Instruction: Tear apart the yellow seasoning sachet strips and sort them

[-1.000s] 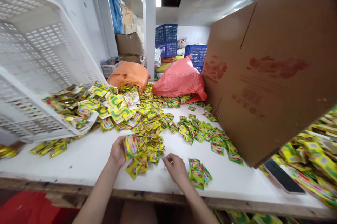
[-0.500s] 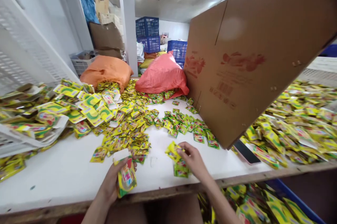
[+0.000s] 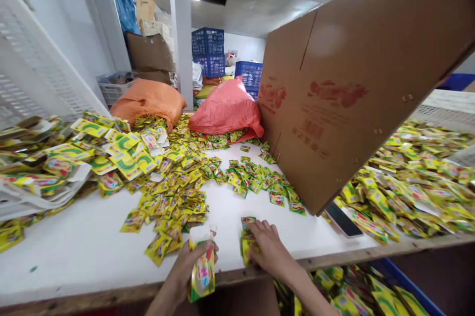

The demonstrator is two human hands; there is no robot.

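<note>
Near the table's front edge, my left hand (image 3: pixel 185 267) is wrapped round a small yellow-green carton (image 3: pixel 203 271), its white top flap standing up. To its right, my right hand (image 3: pixel 270 247) has its fingers bent over a few yellow and green sachets (image 3: pixel 245 242), gathered on the tabletop. The fingertips are partly hidden against them. Left of the carton, a couple of yellow sachets (image 3: pixel 159 248) lie near a bigger heap of yellow sachets (image 3: pixel 174 197). Farther out is a loose spread of green sachets (image 3: pixel 256 177).
A large brown cardboard box (image 3: pixel 315 83) leans over the right side, beside a phone (image 3: pixel 343 218). Flattish yellow cartons pile up in a white basket (image 3: pixel 48 202) at left and in a heap (image 3: pixel 415 182) at right. Orange (image 3: pixel 148 101) and red sacks (image 3: pixel 230 108) lie behind.
My left hand has moved right with the carton, closer to my right hand. My right hand has come down, bringing its yellow sachet onto the green ones. Yellow sachets now show left of the carton.
</note>
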